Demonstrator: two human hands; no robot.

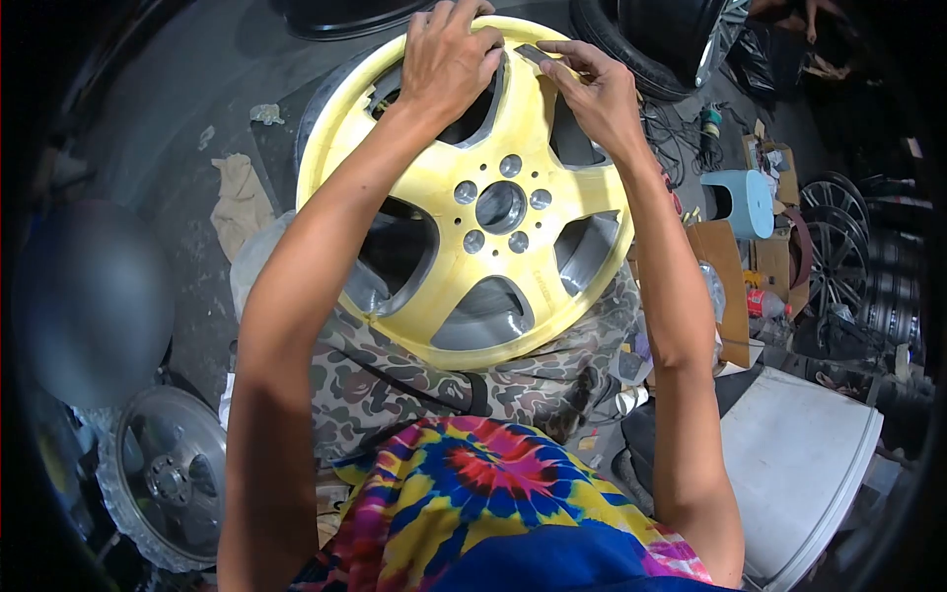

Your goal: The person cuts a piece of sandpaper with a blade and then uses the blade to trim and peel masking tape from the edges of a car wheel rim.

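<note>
Resting at yellow wheel (434,178): left hand (449,59), fingers bent, grip unclear. Right hand (597,89), partly curled, pinching small dark block (531,53) at top spoke (530,118).

One yellow wheel (503,268), two hands (449,61).
Five spokes (533,109), five large bolt holes (510,166), one centre bore (500,207) were counted; one dark block (531,53), one blue stool (755,202) were noted.
</note>
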